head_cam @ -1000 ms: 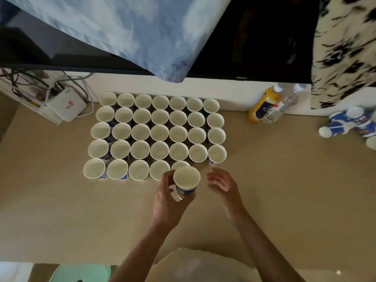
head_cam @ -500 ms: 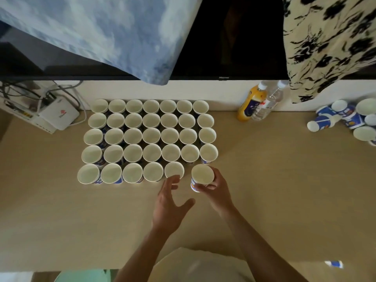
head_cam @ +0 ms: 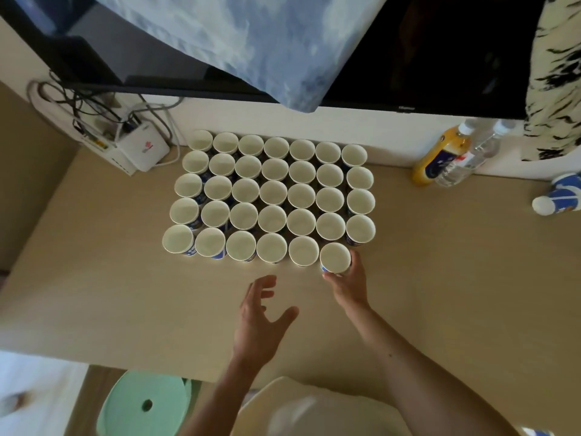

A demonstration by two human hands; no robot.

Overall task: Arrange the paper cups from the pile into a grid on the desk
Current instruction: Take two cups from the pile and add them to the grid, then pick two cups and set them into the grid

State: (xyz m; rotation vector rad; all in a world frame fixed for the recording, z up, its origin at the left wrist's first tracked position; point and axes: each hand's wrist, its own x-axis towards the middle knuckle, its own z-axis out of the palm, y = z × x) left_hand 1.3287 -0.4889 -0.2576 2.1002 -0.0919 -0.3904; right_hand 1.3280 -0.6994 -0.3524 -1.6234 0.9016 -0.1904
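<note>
Several white paper cups with blue print stand upright in a tight grid point(head_cam: 273, 196) on the beige desk point(head_cam: 440, 278). My right hand point(head_cam: 347, 283) grips one more paper cup point(head_cam: 335, 258) from the near side; it sits sixth in the front row, beside the fifth cup point(head_cam: 303, 250). My left hand point(head_cam: 259, 313) hovers over the desk in front of the grid, fingers spread and holding nothing. A few cups of the pile point(head_cam: 558, 196) lie on their sides at the right edge.
An orange bottle point(head_cam: 437, 158) and a clear water bottle point(head_cam: 465, 157) lean at the back right. A white router point(head_cam: 143, 149) with cables sits back left. A dark screen point(head_cam: 424, 51) draped with blue cloth hangs over the desk. A green stool point(head_cam: 144, 404) stands below.
The cup passed from my left hand to my right, which carried it forward into the front row. My left hand opened and drew back towards me.
</note>
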